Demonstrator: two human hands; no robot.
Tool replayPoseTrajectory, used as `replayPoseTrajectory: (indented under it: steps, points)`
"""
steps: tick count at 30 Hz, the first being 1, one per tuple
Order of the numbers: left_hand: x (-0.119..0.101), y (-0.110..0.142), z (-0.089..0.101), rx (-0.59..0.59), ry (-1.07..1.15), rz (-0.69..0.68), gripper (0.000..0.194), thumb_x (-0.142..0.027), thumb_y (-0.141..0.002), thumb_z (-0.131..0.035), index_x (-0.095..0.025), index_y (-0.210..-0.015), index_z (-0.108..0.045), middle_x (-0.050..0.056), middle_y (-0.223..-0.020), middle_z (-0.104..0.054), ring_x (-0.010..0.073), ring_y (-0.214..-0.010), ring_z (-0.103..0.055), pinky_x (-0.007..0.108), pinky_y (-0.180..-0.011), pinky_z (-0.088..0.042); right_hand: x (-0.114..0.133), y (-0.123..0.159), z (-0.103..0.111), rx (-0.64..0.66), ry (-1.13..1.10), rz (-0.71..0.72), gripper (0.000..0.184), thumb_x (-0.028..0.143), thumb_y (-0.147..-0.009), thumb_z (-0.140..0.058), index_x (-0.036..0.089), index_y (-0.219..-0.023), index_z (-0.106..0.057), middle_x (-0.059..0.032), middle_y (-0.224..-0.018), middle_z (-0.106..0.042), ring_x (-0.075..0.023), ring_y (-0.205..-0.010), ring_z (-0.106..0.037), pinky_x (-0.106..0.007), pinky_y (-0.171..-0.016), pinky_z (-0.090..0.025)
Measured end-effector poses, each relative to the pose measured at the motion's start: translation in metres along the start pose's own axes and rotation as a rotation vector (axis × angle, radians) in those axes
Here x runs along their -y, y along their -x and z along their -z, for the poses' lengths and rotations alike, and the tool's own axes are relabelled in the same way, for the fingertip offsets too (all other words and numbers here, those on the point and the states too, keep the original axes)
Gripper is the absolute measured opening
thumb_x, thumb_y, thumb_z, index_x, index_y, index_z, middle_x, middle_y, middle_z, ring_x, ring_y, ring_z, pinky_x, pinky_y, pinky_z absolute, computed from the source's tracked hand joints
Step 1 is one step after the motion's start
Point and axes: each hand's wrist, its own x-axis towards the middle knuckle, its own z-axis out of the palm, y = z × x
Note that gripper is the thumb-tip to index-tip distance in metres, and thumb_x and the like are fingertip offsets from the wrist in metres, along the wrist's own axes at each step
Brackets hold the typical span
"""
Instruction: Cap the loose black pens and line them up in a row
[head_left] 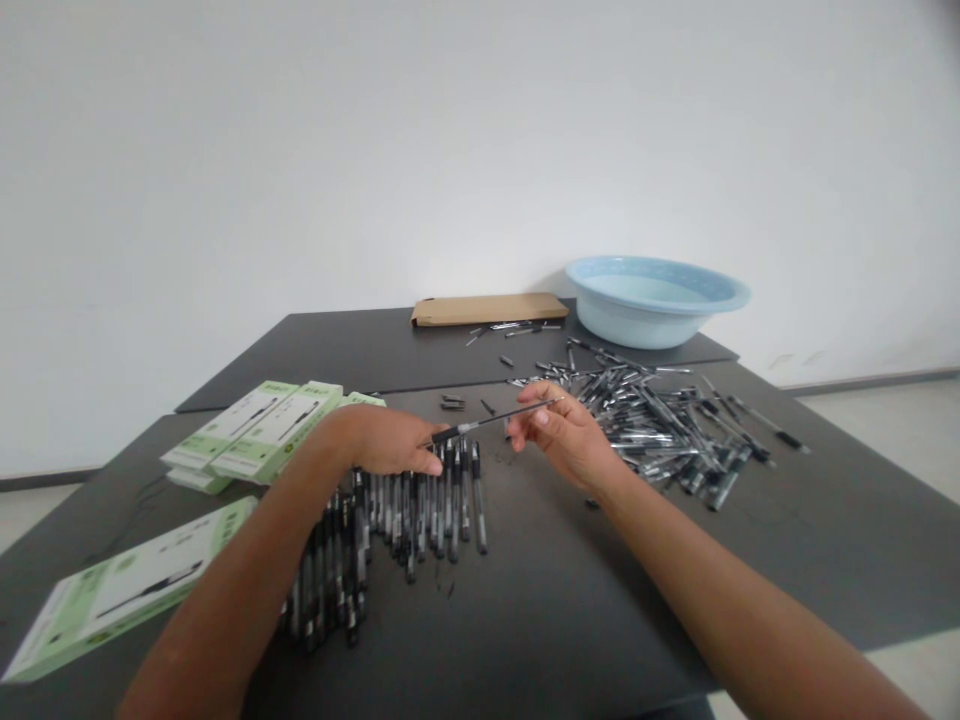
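Above the table, my left hand point(390, 440) is closed on a pen point(454, 432) with a black grip section. A thin dark refill point(514, 411) runs on from the pen's clear part, its far end between the fingers of my right hand point(561, 432), which is closed in a pinch. How deep the refill sits in the barrel I cannot tell. Beneath my left hand lie black-capped pens point(420, 510) side by side in rough rows, partly hidden by the forearm. To the right of my right hand spreads a loose heap of clear pen parts point(660, 420).
Green-and-white pen boxes point(247, 430) are stacked at left, with another box point(142, 580) nearer. A light blue basin point(637, 320) stands at the back right beside a flat brown cardboard piece point(487, 309). Small black caps point(452, 403) lie mid-table. A white wall point(375, 150) rises behind.
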Motion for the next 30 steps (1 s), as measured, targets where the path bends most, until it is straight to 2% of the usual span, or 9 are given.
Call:
replayPoseTrajectory:
  steps: [6,11,16,20,25,30]
  points:
    - [0.0008,0.0016,0.0004,0.004,0.005,0.018,0.038,-0.036,-0.091,-0.047,-0.016,-0.121,-0.056,0.009,-0.107,-0.071,0.0236,-0.092,-0.064,0.026,-0.073,-0.046,0.003,0.0017,0.0004,0.029,0.049,0.045,0.04,0.051,-0.081,-0.062,0.021,-0.104,-0.05,-0.0042,-0.081,-0.068,-0.0162,-0.064,-0.063,-0.032,-0.064,-0.048]
    - [0.0006,0.0016,0.0004,-0.002,0.01,0.007,0.04,-0.035,-0.09,-0.048,-0.015,-0.124,-0.055,0.011,-0.114,-0.068,0.0242,-0.096,-0.063,0.026,-0.076,-0.046,0.0072,0.0014,0.0045,-0.011,0.063,0.106,0.031,0.049,-0.084,-0.059,0.022,-0.097,-0.051,-0.0035,-0.08,-0.067,-0.016,-0.065,-0.063,-0.03,-0.063,-0.048]
    - [0.0027,-0.0001,-0.0014,-0.004,0.01,0.011,0.04,-0.037,-0.09,-0.048,-0.017,-0.125,-0.055,0.009,-0.117,-0.067,0.0247,-0.099,-0.062,0.027,-0.079,-0.045,0.006,0.0003,0.0073,-0.09,0.106,0.148,0.023,0.044,-0.084,-0.061,0.023,-0.089,-0.051,0.0011,-0.07,-0.062,-0.0153,-0.062,-0.06,-0.029,-0.059,-0.047]
    - [0.0017,-0.0007,-0.0017,0.003,0.007,0.02,0.041,-0.037,-0.09,-0.048,-0.017,-0.126,-0.055,0.009,-0.116,-0.068,0.0242,-0.099,-0.062,0.027,-0.079,-0.045,0.0029,-0.0014,0.0088,-0.088,0.145,0.185,0.016,0.036,-0.088,-0.058,0.022,-0.085,-0.051,0.0019,-0.066,-0.061,-0.0135,-0.058,-0.059,-0.027,-0.058,-0.045]
    - [-0.0012,0.0001,-0.0002,0.008,-0.002,0.019,0.038,-0.038,-0.09,-0.048,-0.017,-0.12,-0.058,0.009,-0.112,-0.069,0.0247,-0.098,-0.063,0.027,-0.078,-0.046,0.0013,-0.0015,0.0088,-0.086,0.21,0.17,0.019,0.038,-0.086,-0.059,0.021,-0.085,-0.051,0.002,-0.065,-0.062,-0.013,-0.056,-0.058,-0.026,-0.057,-0.045]
    - [-0.0033,0.0,0.0003,0.024,0.0,0.008,0.041,-0.035,-0.09,-0.048,-0.016,-0.126,-0.054,0.01,-0.114,-0.068,0.0238,-0.098,-0.063,0.026,-0.078,-0.046,0.0017,-0.0002,0.0074,-0.072,0.268,0.168,0.021,0.04,-0.085,-0.06,0.021,-0.084,-0.051,0.0019,-0.066,-0.062,-0.0125,-0.056,-0.059,-0.026,-0.058,-0.046]
